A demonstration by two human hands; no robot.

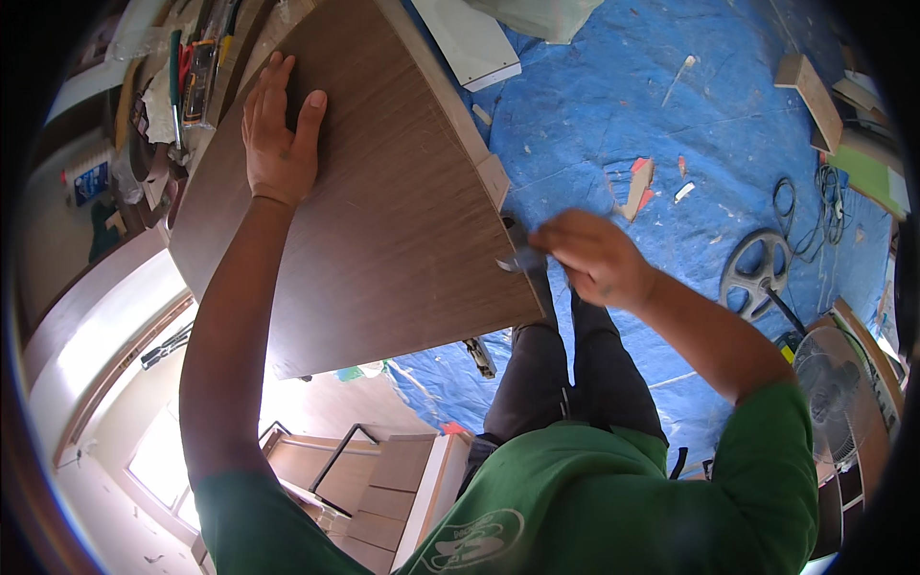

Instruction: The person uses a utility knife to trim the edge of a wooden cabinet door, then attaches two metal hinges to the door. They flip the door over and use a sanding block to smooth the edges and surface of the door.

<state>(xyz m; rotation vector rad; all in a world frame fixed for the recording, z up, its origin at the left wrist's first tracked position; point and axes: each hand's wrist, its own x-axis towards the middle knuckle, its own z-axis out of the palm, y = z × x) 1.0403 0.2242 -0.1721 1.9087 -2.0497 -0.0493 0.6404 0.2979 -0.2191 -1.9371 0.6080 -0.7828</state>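
A large brown wood-grain panel (383,220) lies in front of me, its right edge toward my legs. My left hand (281,153) rests on its upper left part, palm down, fingers stretched and thumb spread. Just off the panel's right corner, my right hand (596,259) is closed around a small grey blade-like tool (520,260). Motion blurs this tool, so its exact kind does not show. Its tip reaches over the panel's edge. A pale strip runs along the panel's far right side.
Blue sheeting (575,115) covers the floor, with scraps of tape and board. A grey spoked wheel (755,273), a coiled cable (830,206) and a standing fan (832,393) are to the right. Hand tools (196,81) lie beyond the panel, upper left. A white board (465,43) lies at the top.
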